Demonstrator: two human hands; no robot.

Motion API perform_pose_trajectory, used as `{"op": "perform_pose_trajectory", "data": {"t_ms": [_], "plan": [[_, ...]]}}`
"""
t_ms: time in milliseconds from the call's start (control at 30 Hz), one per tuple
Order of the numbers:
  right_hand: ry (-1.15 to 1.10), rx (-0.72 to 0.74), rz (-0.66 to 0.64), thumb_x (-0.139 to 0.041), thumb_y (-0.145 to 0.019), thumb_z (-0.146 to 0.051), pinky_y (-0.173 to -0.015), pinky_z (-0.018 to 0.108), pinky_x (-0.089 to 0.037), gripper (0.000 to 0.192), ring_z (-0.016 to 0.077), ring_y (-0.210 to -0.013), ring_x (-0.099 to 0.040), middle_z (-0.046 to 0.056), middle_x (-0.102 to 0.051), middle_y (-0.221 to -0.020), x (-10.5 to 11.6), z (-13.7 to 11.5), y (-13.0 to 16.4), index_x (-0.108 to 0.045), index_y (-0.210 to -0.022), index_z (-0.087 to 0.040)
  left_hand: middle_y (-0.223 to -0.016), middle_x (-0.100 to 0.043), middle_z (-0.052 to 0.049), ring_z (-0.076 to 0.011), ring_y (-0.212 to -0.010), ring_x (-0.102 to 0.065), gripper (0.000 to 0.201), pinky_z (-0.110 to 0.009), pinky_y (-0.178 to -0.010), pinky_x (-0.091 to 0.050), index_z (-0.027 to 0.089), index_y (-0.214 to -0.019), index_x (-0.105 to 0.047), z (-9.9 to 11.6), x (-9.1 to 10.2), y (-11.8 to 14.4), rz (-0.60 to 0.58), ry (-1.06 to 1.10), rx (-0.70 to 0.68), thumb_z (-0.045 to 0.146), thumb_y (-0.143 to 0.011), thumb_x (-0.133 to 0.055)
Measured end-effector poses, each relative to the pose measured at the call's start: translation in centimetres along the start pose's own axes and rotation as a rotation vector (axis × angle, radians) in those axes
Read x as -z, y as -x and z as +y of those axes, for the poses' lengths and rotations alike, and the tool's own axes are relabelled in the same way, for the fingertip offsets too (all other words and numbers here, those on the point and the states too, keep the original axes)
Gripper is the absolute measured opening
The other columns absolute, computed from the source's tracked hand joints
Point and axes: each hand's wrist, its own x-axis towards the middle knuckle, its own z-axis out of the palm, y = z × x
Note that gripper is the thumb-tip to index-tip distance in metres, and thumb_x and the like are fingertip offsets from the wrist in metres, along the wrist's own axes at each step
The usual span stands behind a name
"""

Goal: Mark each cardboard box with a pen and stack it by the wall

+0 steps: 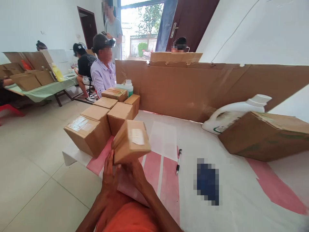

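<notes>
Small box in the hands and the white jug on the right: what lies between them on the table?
In the head view, a sheet of paper and a pen lie between the small box and the jug.

Both forearms rise from the bottom centre of the frame, close together. The left hand point(109, 175) stands upright, fingers straight and pressed flat (thumb hidden). The right hand point(133, 174) cups from below, fingers curled, just beside it.
</notes>
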Motion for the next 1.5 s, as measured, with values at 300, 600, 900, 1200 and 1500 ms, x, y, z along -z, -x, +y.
{"op": "perform_pose_trajectory", "data": {"t_ms": [300,600,900,1200,1500], "plan": [[0.430,-0.066,-0.169,-0.061,-0.099,-0.017,-0.097,0.050,-0.060,0.047,0.0359,-0.120,-0.068,0.019,-0.068,-0.131,-3.4,-3.0,-4.1,-0.056,-0.146,-0.017,-0.116,-0.078,-0.018,-0.0359,-0.115,-0.072,0.077,-0.056,-0.105,-0.056,0.018,-0.108,-0.070,-3.4,3.4,-5.8,0.010,0.087,0.196,0.087,-0.092,-0.041],[0.476,-0.061,-0.218,-0.058,-0.100,-0.015,-0.095,0.047,-0.060,0.032,0.0341,-0.121,-0.069,0.019,-0.070,-0.128,-4.7,-3.2,-6.4,-0.062,-0.132,-0.016,-0.157,-0.047,-0.026,-0.0411,-0.155,-0.040,0.077,-0.064,-0.126,-0.035,0.015,-0.152,-0.043,-2.8,1.1,-2.0,0.176,-0.033,0.222,0.069,-0.099,-0.049],[0.165,0.028,0.194,-0.081,-0.090,-0.035,-0.085,0.036,-0.064,0.036,0.0250,-0.105,-0.075,0.009,-0.078,-0.119,6.3,0.4,-3.3,-0.073,-0.123,-0.025,-0.145,-0.051,-0.017,-0.0341,-0.125,-0.058,0.064,-0.060,-0.113,-0.047,0.021,-0.148,-0.048,3.8,-3.1,2.1,0.007,0.053,-0.156,0.062,-0.099,-0.059],[0.256,-0.417,1.146,-0.068,-0.079,-0.078,-0.105,0.061,-0.051,0.082,0.0405,-0.119,-0.066,0.025,-0.068,-0.130,38.2,10.3,7.7,-0.064,-0.128,-0.012,-0.156,-0.049,-0.018,-0.0318,-0.143,-0.050,0.058,-0.056,-0.118,-0.044,0.022,-0.153,-0.043,20.4,-20.6,-5.2,-0.549,0.307,-0.509,0.055,-0.105,-0.051],[0.191,-0.490,1.357,-0.040,-0.085,-0.094,-0.122,0.061,-0.033,0.100,0.0436,-0.148,-0.045,0.028,-0.053,-0.152,49.8,20.2,6.0,-0.051,-0.144,-0.014,-0.164,-0.045,-0.027,-0.0374,-0.157,-0.042,0.074,-0.056,-0.128,-0.032,0.011,-0.154,-0.045,29.8,-43.3,-10.1,-0.925,0.308,-0.328,0.064,-0.103,-0.045]]}}
